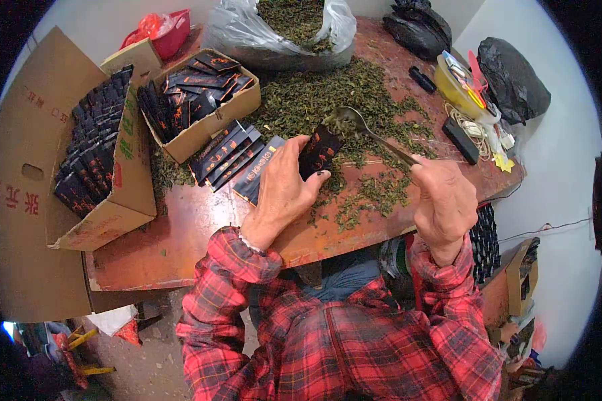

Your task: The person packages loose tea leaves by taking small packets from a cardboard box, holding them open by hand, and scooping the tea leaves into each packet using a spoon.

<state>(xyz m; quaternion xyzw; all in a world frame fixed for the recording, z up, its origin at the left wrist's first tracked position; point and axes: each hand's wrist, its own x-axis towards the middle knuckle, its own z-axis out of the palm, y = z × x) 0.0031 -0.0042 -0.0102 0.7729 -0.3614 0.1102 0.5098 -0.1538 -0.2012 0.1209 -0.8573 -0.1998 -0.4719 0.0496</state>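
Note:
My left hand (286,186) is closed on a small black packet (319,152) with orange print, held tilted over the table. In my right hand (443,199) is the handle of a metal spoon (389,146). The spoon's bowl, with some dried leaves in it, is at the packet's upper end; whether they touch I cannot tell. Loose dried leaves (374,87) spread around and behind the packet. Beside my left hand several flat packets (226,157) lie fanned on the red table (201,234).
At the left stand a large cardboard box (100,224) and a smaller one (211,122), both holding black packets. A plastic bag (247,40) of leaves is at the back. To the right are a yellow bowl (451,83), a black case (460,140) and black bags (515,80).

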